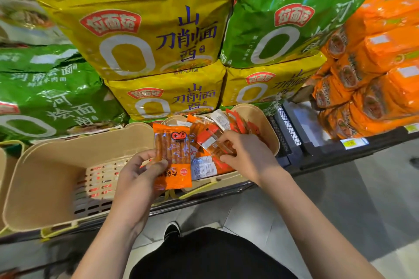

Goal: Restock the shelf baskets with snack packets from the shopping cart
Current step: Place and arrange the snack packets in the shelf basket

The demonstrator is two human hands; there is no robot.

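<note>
Left hand (140,172) grips an upright orange snack packet (172,156) above the gap between two beige baskets; right hand (244,156), fingers curled, pinches a clear packet (214,142) inside the right basket (269,129), among other packets; left basket (45,165) sits adjacent

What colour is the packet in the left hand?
Orange, with a clear window showing reddish-brown sticks: the packet held by the left hand, seen in the head view.

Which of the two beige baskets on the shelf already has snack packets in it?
The right-hand basket, under the right hand, is piled with orange packets. The larger left basket shows only its bare slotted floor. The left hand holds one orange packet.
</note>
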